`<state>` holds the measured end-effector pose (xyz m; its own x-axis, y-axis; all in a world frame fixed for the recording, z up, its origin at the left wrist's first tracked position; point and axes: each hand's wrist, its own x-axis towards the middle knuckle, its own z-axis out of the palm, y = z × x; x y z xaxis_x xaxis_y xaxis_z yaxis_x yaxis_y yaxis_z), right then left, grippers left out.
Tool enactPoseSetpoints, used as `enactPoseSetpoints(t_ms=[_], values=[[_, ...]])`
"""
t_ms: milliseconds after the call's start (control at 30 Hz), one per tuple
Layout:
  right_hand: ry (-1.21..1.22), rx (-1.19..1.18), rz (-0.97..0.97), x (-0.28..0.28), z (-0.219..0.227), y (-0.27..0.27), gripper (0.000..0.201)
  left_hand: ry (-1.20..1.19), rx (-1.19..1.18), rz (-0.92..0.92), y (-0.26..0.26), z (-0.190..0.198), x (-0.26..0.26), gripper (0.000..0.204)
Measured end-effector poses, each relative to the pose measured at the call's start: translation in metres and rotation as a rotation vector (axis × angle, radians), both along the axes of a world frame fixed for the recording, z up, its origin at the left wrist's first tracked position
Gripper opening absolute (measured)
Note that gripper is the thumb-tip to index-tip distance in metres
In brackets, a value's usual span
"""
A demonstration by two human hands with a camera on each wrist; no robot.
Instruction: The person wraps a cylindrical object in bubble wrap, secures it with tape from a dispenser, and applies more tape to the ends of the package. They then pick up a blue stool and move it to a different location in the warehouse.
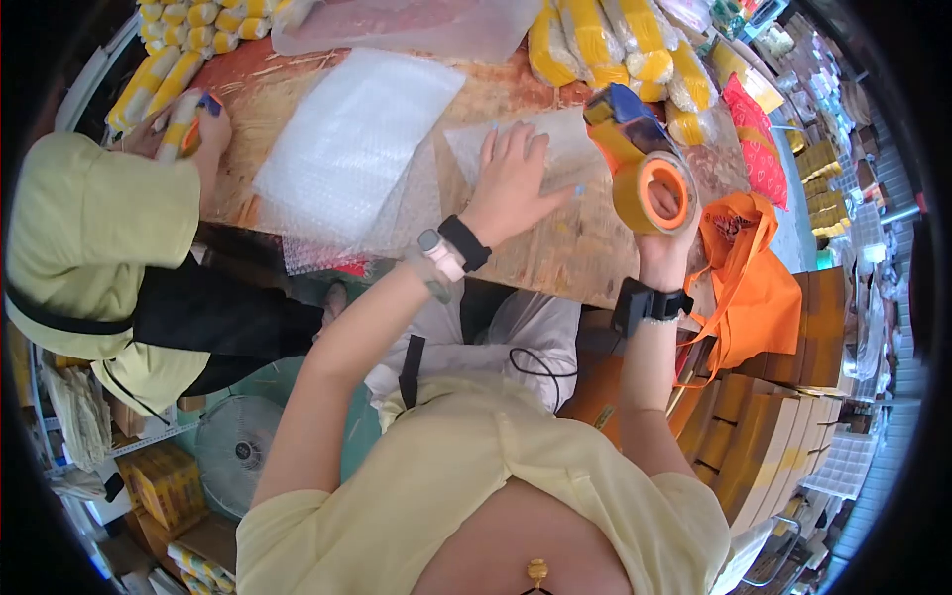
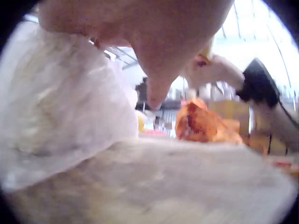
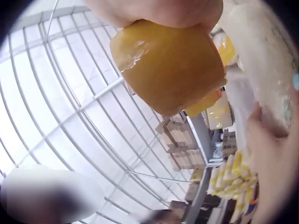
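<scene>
My right hand [image 1: 666, 220] grips a tape dispenser [image 1: 627, 111] with a blue and orange body and a wide roll of yellow tape [image 1: 640, 198], raised over the table's right front. In the right wrist view the tape roll [image 3: 170, 67] hangs just below that hand. My left hand [image 1: 511, 186] has its fingers spread over a piece of clear bubble wrap [image 1: 570, 134] on the tabletop. Part of the wrap is hidden behind the hand. To its left lies a larger stack of white bubble wrap sheets [image 1: 362, 129], reaching past the front edge.
Several yellow-taped bundles [image 1: 605, 40] lie at the back right, and more [image 1: 203, 25] at the back left. An orange bag [image 1: 744, 288] hangs at the right edge, above cartons [image 1: 764, 446]. At left, another person [image 1: 109, 208] handles a taped bundle. A fan [image 1: 238, 451] stands below.
</scene>
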<state>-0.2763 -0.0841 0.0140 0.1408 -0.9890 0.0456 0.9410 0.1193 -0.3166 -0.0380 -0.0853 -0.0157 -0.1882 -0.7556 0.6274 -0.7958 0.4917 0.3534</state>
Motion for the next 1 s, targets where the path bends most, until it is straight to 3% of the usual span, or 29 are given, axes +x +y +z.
enactPoseSetpoints(t_ms=[33, 100, 200, 300, 400, 500, 600, 667, 767, 967, 1000], values=[[-0.208, -0.132, 0.171, -0.015, -0.03, -0.01, 0.021, 0.12, 0.084, -0.055, -0.002, 0.006, 0.001, 0.056], [-0.11, 0.14, -0.014, -0.011, -0.034, 0.002, 0.025, 0.359, 0.254, -0.168, -0.008, 0.019, 0.005, 0.043], [-0.189, 0.214, 0.034, -0.025, -0.077, -0.003, 0.034, 0.631, 0.396, -0.35, -0.018, 0.033, 0.012, 0.031], [-0.203, 0.338, 0.003, -0.031, -0.093, -0.002, 0.035, 0.691, 0.187, -0.507, -0.03, 0.035, 0.013, 0.026], [-0.233, 0.302, 0.058, -0.021, -0.096, 0.002, 0.036, 0.476, 0.08, -0.558, -0.032, 0.035, 0.017, 0.022], [-0.295, 0.205, 0.184, -0.013, -0.09, 0.007, 0.034, 0.519, 0.108, -0.549, -0.03, 0.032, 0.01, 0.019], [-0.236, 0.36, 0.111, -0.006, -0.076, 0.006, 0.031, 0.522, 0.16, -0.495, -0.03, 0.029, 0.009, 0.017], [-0.387, 0.32, 0.208, -0.001, -0.069, 0.009, 0.029, 0.493, 0.158, -0.488, -0.03, 0.029, 0.01, 0.015], [-0.296, 0.332, 0.091, 0.003, -0.067, 0.01, 0.025, 0.447, 0.127, -0.449, -0.029, 0.027, 0.009, 0.013], [-0.415, 0.348, 0.192, -0.004, -0.074, 0.009, 0.024, 0.461, 0.068, -0.356, -0.03, 0.021, 0.003, 0.01], [-0.349, 0.392, 0.148, -0.001, -0.069, 0.011, 0.025, 0.471, 0.058, -0.345, -0.029, 0.02, 0.002, 0.011]])
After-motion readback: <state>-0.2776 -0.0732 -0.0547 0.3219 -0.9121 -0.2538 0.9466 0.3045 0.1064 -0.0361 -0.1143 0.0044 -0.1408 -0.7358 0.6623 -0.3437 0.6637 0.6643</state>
